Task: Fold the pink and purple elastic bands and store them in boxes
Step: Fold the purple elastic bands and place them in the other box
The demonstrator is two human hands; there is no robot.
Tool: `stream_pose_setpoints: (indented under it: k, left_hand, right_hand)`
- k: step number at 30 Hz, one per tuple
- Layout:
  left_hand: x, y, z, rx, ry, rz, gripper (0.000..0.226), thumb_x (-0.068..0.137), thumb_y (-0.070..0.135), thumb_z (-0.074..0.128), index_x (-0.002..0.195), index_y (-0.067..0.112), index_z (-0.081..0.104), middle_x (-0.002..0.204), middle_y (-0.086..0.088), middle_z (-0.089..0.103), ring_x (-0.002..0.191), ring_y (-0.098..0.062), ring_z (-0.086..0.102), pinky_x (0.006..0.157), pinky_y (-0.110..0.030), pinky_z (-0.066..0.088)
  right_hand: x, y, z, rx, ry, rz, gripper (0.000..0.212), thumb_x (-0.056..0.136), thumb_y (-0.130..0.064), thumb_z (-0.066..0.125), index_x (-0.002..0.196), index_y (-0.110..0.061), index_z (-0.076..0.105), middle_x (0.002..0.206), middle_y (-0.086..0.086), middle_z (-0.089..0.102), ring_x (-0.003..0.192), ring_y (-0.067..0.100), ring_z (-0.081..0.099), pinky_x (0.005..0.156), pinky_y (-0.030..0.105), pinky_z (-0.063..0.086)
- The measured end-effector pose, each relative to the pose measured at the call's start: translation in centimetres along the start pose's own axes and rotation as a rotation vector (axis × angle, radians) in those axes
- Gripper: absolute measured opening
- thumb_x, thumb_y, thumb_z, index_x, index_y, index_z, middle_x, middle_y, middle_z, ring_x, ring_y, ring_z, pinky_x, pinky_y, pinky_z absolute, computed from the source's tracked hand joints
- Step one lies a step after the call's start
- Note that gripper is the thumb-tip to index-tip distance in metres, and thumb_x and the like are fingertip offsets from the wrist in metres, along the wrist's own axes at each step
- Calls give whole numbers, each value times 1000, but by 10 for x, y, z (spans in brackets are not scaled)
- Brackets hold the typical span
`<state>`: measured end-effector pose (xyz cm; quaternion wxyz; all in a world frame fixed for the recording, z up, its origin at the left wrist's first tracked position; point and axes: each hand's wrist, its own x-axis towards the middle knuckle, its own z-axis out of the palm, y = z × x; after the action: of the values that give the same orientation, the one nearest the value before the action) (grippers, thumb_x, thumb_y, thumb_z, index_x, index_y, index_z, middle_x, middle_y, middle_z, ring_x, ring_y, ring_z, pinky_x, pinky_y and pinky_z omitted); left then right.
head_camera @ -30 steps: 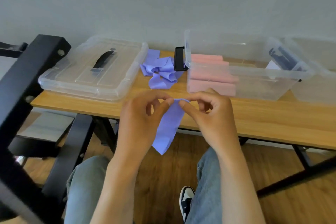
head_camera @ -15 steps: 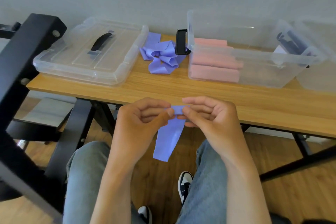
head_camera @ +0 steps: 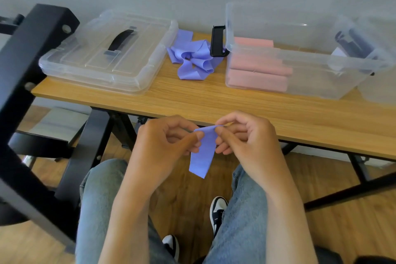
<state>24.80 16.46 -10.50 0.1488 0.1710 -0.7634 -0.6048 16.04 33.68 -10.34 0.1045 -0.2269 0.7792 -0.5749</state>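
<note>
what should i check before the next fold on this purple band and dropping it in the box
1. Grip: left hand and right hand both pinch the top edge of the purple elastic band: ok.
2. Band hangs free below the hands, clear of the knees: ok.
3. Top edges lined up square: cannot tell, fingers hide them.
4. Open clear plastic box has room: ok, folded pink elastic bands fill only its left part.
5. Box lid out of the way: ok, the clear lid with black handle lies at the left of the wooden table.
6. Work left: not ok, a loose purple band pile waits unfolded.
</note>
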Motion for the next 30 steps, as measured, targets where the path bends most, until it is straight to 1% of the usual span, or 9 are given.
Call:
stream_pose_setpoints:
  k: [3, 7, 11, 13, 16, 20, 25, 27, 30]
  left_hand:
    - [1, -1, 0, -46, 13, 9, 9, 86, 18, 80, 94, 15, 77, 75, -2, 78, 72, -17, 77, 67, -28, 62]
    - [2, -1, -3, -139, 16, -8, 16, 85, 12, 81, 101, 13, 79, 88, -1, 80, 85, -17, 78, 79, -30, 63]
    - [1, 1, -2, -216, 47, -14, 15, 80, 17, 81, 94, 12, 80, 82, -5, 80, 82, -19, 78, 75, -29, 63]
    - [2, -1, -2, -232, 47, -26, 15, 80, 12, 82, 94, 12, 79, 82, -7, 80, 82, -22, 78, 77, -31, 64]
    - [4, -5, -3, -209, 8, -37, 25, 84, 10, 80, 108, 15, 76, 89, -3, 81, 88, -19, 78, 82, -31, 63]
    - [4, -9, -2, -90, -25, 10, 24, 88, 13, 76, 111, 18, 76, 93, 6, 81, 89, -12, 78, 80, -25, 62]
    - [3, -9, 1, -81, 1, 5, 9, 90, 13, 75, 98, 15, 77, 77, -2, 79, 75, -16, 78, 67, -23, 61]
    - [2, -8, 2, -72, -8, 22, 8, 91, 14, 75, 98, 15, 77, 76, -3, 78, 74, -17, 77, 70, -28, 63]
    - [1, -6, 3, -119, 3, 38, 11, 90, 10, 77, 99, 15, 78, 83, -2, 80, 80, -18, 78, 77, -33, 64]
  right_hand:
    - [1, -1, 1, 123, -24, 38, 4, 98, -5, 69, 97, -9, 71, 73, 8, 76, 66, 23, 77, 63, 30, 61]
    - [1, -5, 0, 251, -36, 45, 5, 94, -3, 73, 98, -4, 73, 82, 9, 79, 80, 23, 79, 76, 34, 65]
    - [2, -4, -1, 281, -29, 31, 7, 93, -5, 73, 100, -3, 75, 84, 10, 80, 81, 24, 79, 74, 31, 64]
    - [3, 0, 0, 250, -30, 31, 17, 92, -1, 73, 108, -7, 75, 87, 7, 81, 83, 21, 79, 75, 28, 63]
    - [3, 2, 0, 176, -33, 51, 32, 90, 0, 76, 118, -14, 74, 91, -2, 81, 88, 12, 79, 80, 23, 61]
    - [3, 5, 0, 72, 5, 29, 22, 89, -1, 78, 105, -15, 79, 92, -6, 81, 84, 7, 78, 78, 20, 61]
    - [1, 6, -1, 27, -12, 19, 10, 95, -5, 72, 96, -13, 76, 76, 2, 78, 70, 14, 77, 65, 23, 60]
    - [0, 5, -1, 40, -19, 16, 8, 97, -5, 70, 97, -13, 73, 72, 5, 76, 67, 18, 76, 64, 27, 61]
    - [0, 3, 0, 142, -1, 16, 10, 95, 0, 70, 99, -9, 73, 76, 7, 78, 73, 21, 78, 71, 34, 64]
